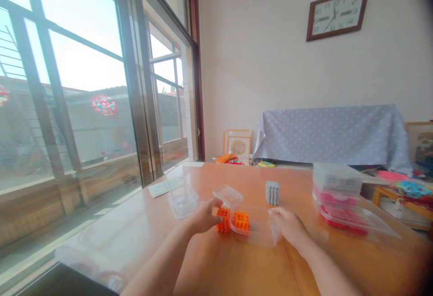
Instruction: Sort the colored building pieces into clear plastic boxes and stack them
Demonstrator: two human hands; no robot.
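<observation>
My left hand [204, 216] has its thumb and fingers closed on an orange block [223, 222] with a grid-like, knobbly surface. Just right of it is a clear plastic container [262, 228], its right end gripped by the fingers of my right hand [286, 224]. A second orange block [241, 221] shows at the container's left end; whether it is inside or seen through the wall I cannot tell. Behind my left hand lies a clear lid [228, 194]. A grey block [272, 192] of similar build stands on the table behind the container.
Left of my left hand sits another clear container [183, 201], beside a paper sheet [165, 187]. Stacked boxes [336, 181], white over pink, stand at the right of the wooden table [237, 269], with a clear lid [379, 224] near them. Large windows line the left side.
</observation>
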